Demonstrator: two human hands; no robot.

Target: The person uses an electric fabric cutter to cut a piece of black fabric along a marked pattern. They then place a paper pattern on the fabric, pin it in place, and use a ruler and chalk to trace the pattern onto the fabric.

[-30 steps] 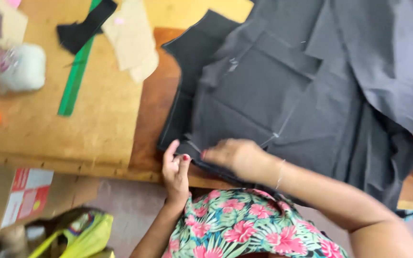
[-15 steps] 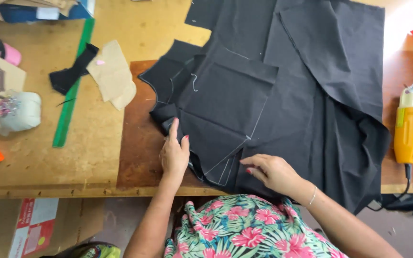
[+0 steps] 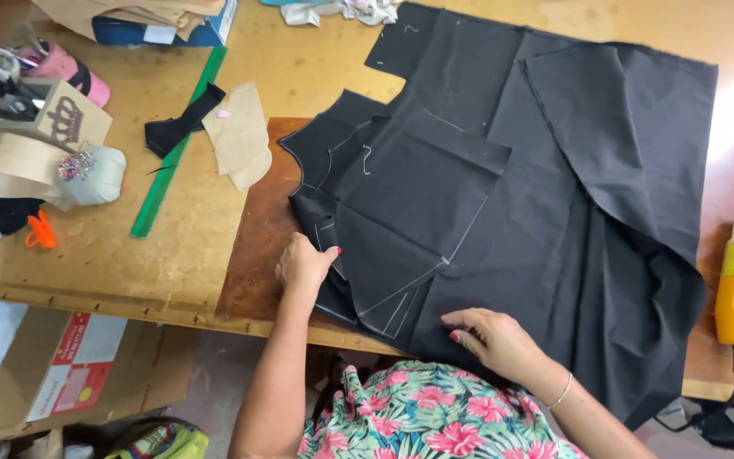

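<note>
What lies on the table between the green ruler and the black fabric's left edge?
In the head view, a tan paper pattern piece lies between the green ruler and the black fabric; bare brown board lower down.

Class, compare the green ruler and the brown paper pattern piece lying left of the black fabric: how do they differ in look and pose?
The green ruler is long, narrow and straight-edged; the brown paper pattern piece is broad with curved edges. The ruler runs diagonally down the table; the paper piece lies compact beside it. Both lie flat on the wood, away from either hand.
</note>
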